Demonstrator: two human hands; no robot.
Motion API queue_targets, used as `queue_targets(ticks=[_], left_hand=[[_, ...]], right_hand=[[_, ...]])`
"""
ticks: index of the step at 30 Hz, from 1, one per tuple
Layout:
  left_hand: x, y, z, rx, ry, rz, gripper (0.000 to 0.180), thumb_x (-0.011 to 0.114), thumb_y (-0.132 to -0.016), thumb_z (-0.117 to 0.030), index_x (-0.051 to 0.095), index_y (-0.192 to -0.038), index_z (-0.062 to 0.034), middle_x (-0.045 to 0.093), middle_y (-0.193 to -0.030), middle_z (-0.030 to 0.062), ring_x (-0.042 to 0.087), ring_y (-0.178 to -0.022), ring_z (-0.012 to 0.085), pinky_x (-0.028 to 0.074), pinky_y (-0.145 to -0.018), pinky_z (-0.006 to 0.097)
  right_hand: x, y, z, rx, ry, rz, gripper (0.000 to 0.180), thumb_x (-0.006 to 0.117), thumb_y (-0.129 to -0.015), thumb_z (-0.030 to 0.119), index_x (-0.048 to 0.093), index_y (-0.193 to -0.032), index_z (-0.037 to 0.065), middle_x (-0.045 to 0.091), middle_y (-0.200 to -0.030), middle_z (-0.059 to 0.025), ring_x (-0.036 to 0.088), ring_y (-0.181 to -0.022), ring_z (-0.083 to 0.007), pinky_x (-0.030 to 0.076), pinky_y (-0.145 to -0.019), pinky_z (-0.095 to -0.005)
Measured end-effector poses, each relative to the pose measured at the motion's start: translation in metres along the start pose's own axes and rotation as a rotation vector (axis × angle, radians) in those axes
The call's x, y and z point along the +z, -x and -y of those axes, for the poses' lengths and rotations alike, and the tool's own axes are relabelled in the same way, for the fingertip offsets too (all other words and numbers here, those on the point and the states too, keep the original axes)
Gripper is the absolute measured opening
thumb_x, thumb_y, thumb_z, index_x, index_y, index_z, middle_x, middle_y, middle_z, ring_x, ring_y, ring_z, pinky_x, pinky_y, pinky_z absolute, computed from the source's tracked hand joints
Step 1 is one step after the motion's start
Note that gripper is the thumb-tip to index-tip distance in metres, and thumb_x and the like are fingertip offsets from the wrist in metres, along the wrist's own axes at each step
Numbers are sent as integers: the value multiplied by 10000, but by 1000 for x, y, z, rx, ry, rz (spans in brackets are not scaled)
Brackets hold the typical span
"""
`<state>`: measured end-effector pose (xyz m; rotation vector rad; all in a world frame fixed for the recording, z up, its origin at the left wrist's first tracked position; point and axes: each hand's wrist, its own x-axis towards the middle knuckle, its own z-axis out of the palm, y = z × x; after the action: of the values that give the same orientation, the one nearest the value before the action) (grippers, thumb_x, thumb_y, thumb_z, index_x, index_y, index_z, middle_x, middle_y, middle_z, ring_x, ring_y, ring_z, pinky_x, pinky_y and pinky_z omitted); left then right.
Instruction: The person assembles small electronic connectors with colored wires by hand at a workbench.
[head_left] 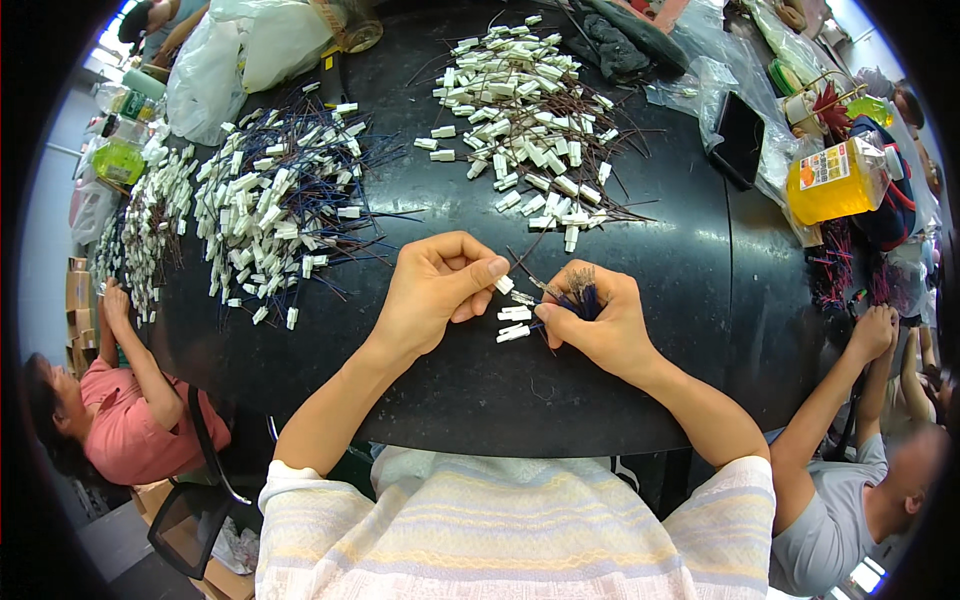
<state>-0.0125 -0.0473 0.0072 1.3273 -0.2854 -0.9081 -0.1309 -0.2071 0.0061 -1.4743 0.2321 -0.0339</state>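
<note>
My left hand [432, 290] is closed in a pinch, thumb and forefinger on a small white plastic connector [504, 285]. Facing it, my right hand [607, 325] is closed around a bundle of thin dark blue wires [583, 300] whose tips look metallic. Between the hands, close to my right fingertips, are a few more white connectors [513, 332]; whether they lie on the table or hang from wires in my right hand, I cannot tell. Both hands are just above the black table [470, 400], near its front edge.
Heaps of white connectors with wires lie at the back middle [530, 110] and left [265, 200]. A black phone [738, 140] and a bottle of yellow liquid [830, 182] are at the right. Co-workers sit either side: a pink shirt [130, 430] left, a grey shirt [830, 520] right.
</note>
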Motion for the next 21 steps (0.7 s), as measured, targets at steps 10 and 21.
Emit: queue_targets(ticks=[10, 21], left_hand=[[5, 4, -2, -3, 50, -21, 131, 609, -839, -82, 556, -768, 14, 533, -586, 29, 446, -439, 39, 272, -355, 158], [7, 6, 4, 27, 95, -50, 142, 602, -845, -88, 551, -762, 15, 550, -600, 52, 434, -432, 41, 272, -364, 164]], right_hand=[[1, 0, 3, -27, 123, -13, 105, 640, -767, 70, 552, -757, 13, 580, -595, -25, 550, -524, -58, 425, -479, -206], [2, 1, 0, -110, 103, -67, 105, 649, -749, 41, 551, -748, 4, 587, -581, -29, 547, -517, -52, 421, -475, -198]])
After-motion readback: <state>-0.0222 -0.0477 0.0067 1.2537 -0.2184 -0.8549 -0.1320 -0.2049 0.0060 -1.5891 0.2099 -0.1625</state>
